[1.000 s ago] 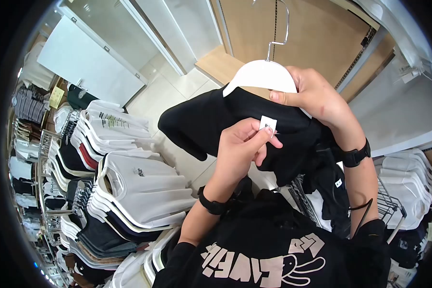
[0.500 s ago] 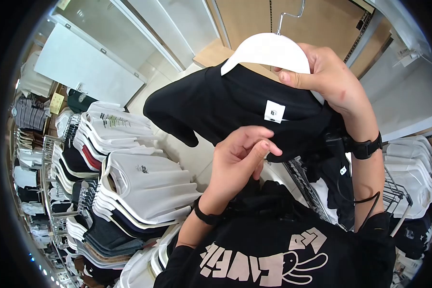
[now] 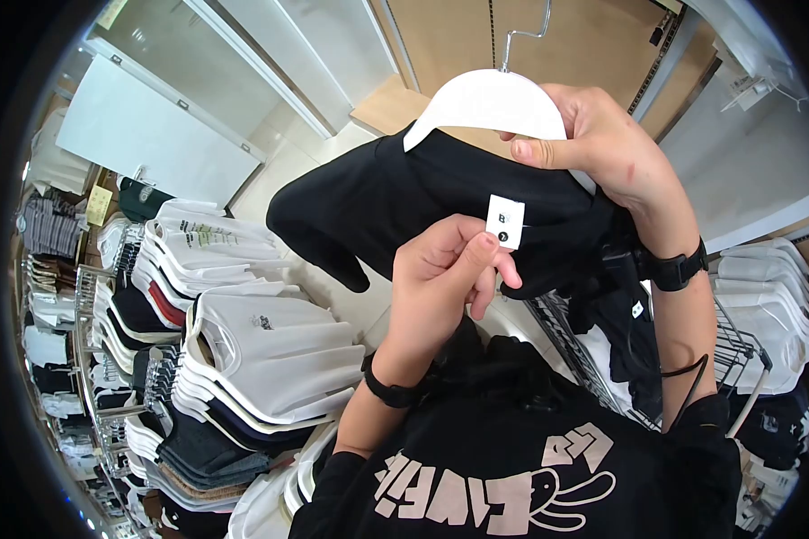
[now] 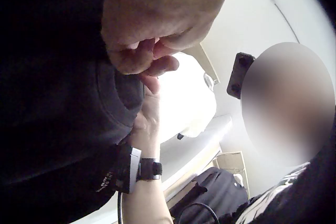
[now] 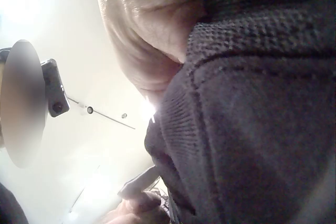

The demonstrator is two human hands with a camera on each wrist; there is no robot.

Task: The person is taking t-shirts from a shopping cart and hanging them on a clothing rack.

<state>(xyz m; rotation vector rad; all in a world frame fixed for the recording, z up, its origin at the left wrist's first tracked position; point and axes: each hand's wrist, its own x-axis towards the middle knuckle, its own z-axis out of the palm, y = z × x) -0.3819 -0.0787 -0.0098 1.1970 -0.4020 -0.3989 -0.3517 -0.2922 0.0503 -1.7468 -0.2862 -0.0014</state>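
Note:
In the head view I hold up a black garment [image 3: 395,202] on a white hanger [image 3: 485,103] with a metal hook. My right hand [image 3: 548,148] grips the hanger's shoulder together with the garment's collar. A small white label [image 3: 503,220] sits at the neckline. My left hand [image 3: 487,247] pinches the label's lower edge between thumb and forefinger. In the left wrist view the curled fingers [image 4: 142,58] press against the black cloth [image 4: 52,108]. The right wrist view is filled by the black knit fabric [image 5: 252,124] under my palm [image 5: 152,24].
A rack of white and dark T-shirts [image 3: 243,350] on hangers fills the left side. A wire rack [image 3: 737,350] with more white shirts [image 3: 773,296] stands at the right, with black clothes hanging below my right arm. A wooden wall panel [image 3: 593,45] is behind the hanger.
My left hand pinched the label, let it go and dropped lower half a second ago, and now is back up pinching it. The hanger has risen slightly.

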